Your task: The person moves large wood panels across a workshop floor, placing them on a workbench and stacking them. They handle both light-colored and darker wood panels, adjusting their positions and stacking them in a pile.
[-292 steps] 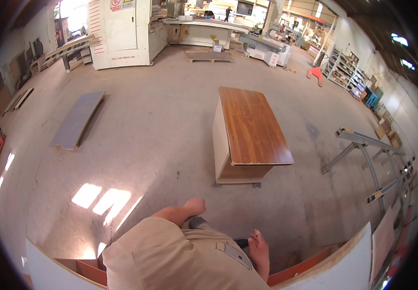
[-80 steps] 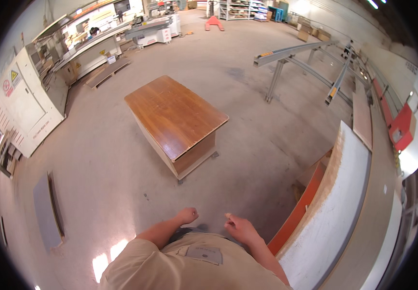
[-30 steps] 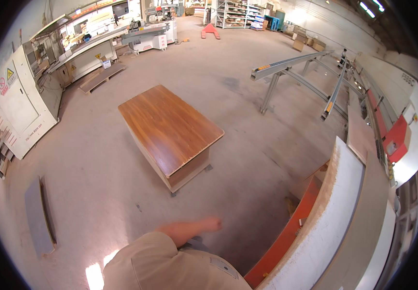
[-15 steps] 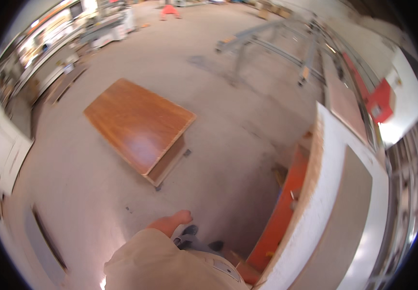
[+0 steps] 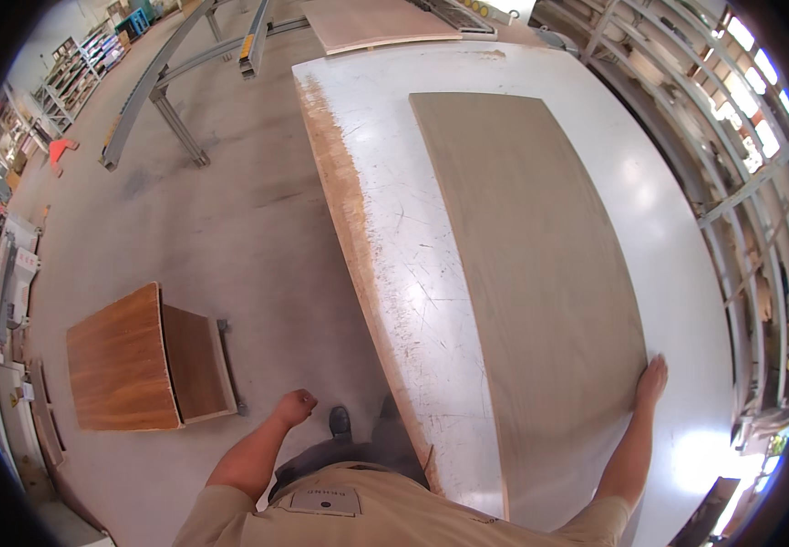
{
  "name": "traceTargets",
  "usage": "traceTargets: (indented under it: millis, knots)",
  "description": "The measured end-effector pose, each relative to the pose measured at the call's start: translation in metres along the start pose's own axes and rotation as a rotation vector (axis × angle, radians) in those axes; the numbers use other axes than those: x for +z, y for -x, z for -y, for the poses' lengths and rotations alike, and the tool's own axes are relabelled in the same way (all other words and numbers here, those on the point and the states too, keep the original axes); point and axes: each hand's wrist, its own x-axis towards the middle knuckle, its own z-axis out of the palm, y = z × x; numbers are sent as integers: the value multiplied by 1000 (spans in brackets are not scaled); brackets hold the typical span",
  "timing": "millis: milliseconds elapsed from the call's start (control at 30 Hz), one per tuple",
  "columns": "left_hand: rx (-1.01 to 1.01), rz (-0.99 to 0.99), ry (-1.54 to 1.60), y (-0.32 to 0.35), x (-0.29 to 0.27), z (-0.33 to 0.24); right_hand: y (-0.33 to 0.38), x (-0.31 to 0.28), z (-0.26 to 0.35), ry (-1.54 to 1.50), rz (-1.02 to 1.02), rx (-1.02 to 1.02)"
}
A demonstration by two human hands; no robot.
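Lay flat along the white worktable, the long pale board, its near right edge gripped by the right hand, while the left hand hung curled into a loose fist over the concrete floor, holding nothing. Best handled, by judgement, with a second grip on the opposite edge and a level slide, not a one-sided drag. Half a second before, showed only the floor, the stack of brown panels and the table's edge, no hand on the board.
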Motion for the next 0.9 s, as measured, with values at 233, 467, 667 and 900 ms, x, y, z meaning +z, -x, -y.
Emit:
traceTargets:
  millis: [233, 467, 667, 900]
  knots:
    - [206, -86, 257, 23, 28, -121, -57, 23, 92, -322, -93, -445]
    - [350, -100, 780, 80, 72, -222, -75, 39, 106, -298, 10, -248]
    - [201, 84, 1078, 107, 112, -237, 12, -4, 170, -340, 125, -145]
    - [74, 384, 1276, 147, 106, -221, 77, -5, 217, -758, 302, -61]
